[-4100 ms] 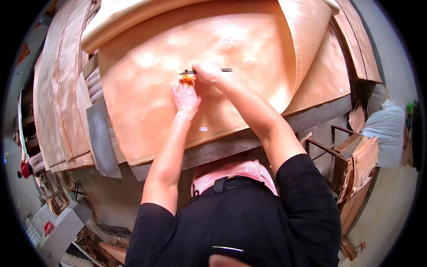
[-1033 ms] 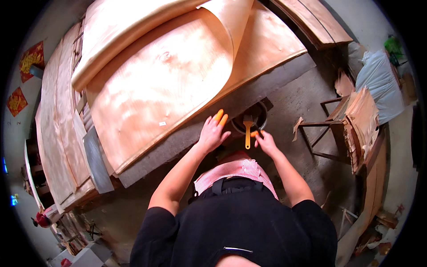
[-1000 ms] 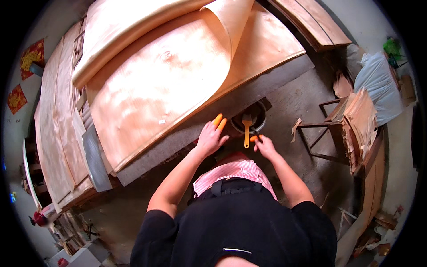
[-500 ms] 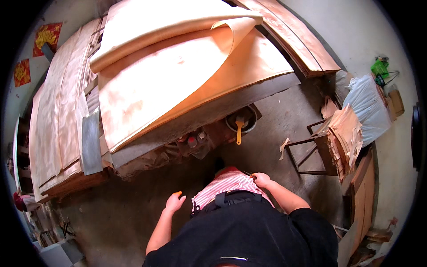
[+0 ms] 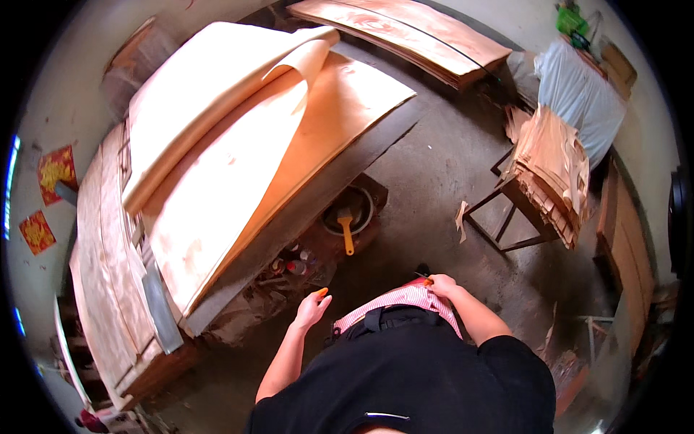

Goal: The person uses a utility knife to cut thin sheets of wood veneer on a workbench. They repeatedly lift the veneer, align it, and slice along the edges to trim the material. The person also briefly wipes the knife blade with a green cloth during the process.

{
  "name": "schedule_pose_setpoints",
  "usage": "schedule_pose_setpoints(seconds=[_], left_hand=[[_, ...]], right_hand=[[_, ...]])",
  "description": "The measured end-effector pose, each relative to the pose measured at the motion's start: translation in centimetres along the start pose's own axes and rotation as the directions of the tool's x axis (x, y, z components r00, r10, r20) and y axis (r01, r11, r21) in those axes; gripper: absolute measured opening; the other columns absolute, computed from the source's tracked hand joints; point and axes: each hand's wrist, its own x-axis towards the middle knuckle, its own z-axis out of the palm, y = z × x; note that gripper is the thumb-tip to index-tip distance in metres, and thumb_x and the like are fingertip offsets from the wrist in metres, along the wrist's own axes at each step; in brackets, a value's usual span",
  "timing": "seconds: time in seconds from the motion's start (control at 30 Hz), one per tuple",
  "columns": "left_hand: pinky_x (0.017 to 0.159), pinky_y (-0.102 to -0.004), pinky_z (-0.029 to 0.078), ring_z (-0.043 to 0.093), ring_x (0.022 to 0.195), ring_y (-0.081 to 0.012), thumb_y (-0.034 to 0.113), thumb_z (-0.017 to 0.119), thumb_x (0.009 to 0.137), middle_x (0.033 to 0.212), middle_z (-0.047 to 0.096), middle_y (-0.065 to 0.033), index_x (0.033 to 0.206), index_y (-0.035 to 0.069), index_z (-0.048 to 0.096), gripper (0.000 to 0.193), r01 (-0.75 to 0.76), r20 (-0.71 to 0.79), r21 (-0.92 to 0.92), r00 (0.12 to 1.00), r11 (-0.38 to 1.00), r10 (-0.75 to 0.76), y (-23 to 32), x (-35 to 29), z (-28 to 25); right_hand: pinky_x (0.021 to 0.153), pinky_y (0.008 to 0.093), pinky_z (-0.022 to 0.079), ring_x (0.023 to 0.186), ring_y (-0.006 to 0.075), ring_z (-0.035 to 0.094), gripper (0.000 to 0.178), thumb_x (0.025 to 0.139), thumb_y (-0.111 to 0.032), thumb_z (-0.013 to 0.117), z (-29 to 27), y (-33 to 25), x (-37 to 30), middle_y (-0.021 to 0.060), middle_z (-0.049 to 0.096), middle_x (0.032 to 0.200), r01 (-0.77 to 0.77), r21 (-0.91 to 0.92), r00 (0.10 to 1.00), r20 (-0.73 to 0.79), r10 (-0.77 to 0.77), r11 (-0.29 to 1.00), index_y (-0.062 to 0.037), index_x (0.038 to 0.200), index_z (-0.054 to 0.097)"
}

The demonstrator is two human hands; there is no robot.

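My left hand (image 5: 309, 312) hangs in the air left of my waist, fingers curled. A small orange piece (image 5: 322, 291) shows at its fingertips; its kind is too small to make out. My right hand (image 5: 442, 286) is closed in front of my right hip, on a small tool with an orange handle (image 5: 429, 281) and a thin dark end. Beyond my hands, a yellow-handled brush (image 5: 348, 235) rests in a round bowl (image 5: 369, 217). Left of it, a stack of large wood veneer sheets (image 5: 206, 224) bears a partly rolled top sheet (image 5: 217, 130).
More veneer stacks stand at the left (image 5: 105, 267) and far back (image 5: 412, 36). At the right, torn veneer pieces (image 5: 549, 159) lie on a dark metal frame (image 5: 499, 224), beside a plastic-wrapped pile (image 5: 578, 94). Boards (image 5: 625, 253) lean on the right wall. A grey strip (image 5: 162, 311) juts out by the left stack.
My view has turned to the right, so the veneer stacks now sit further left and tilted. Both hands keep about the same pose, slightly further right and up in the picture.
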Motion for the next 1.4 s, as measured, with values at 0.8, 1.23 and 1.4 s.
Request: schedule_pose_setpoints(seconds=[0.8, 1.23, 1.4], left_hand=[[0.096, -0.0423, 0.028, 0.037, 0.116, -0.0361, 0.049, 0.043, 0.084, 0.129, 0.034, -0.026, 0.129, -0.003, 0.032, 0.069, 0.026, -0.75, 0.54, 0.47, 0.841, 0.466, 33.5, 36.6, -7.7], [0.103, -0.0501, 0.012, 0.025, 0.127, -0.0295, 0.051, 0.051, 0.078, 0.129, 0.037, -0.0217, 0.126, -0.003, 0.036, 0.074, 0.007, -0.372, 0.576, 0.893, 0.817, 0.254, 34.2, 50.5, 1.5], [0.104, -0.0491, 0.011, 0.03, 0.125, -0.0293, 0.048, 0.053, 0.077, 0.123, 0.044, -0.0203, 0.123, -0.002, 0.041, 0.069, -0.033, -0.364, 0.499, 0.899, 0.866, 0.244, 34.9, 50.7, 1.3]], right_hand=[[0.052, 0.0281, 0.047, 0.054, 0.0146, 0.058, 0.031, 0.081, -0.012, 0.053, -22.1, 25.7, 12.5, 0.0108, 0.062, 0.082, -0.189, 0.468, 0.972, -0.034, 0.231, 0.863, 0.002, 0.109, 0.051], [0.052, 0.0306, 0.047, 0.052, 0.0158, 0.056, 0.022, 0.082, -0.012, 0.051, -42.9, 22.7, 24.6, 0.0102, 0.06, 0.071, -0.117, 0.21, 0.993, 0.011, 0.118, 0.971, -0.0002, 0.1, 0.055], [0.052, 0.03, 0.047, 0.053, 0.0164, 0.058, 0.022, 0.081, -0.013, 0.051, -48.4, 18.4, 32.9, 0.0094, 0.061, 0.072, -0.07, 0.278, 0.997, -0.006, 0.074, 0.958, -0.0014, 0.099, 0.057]])
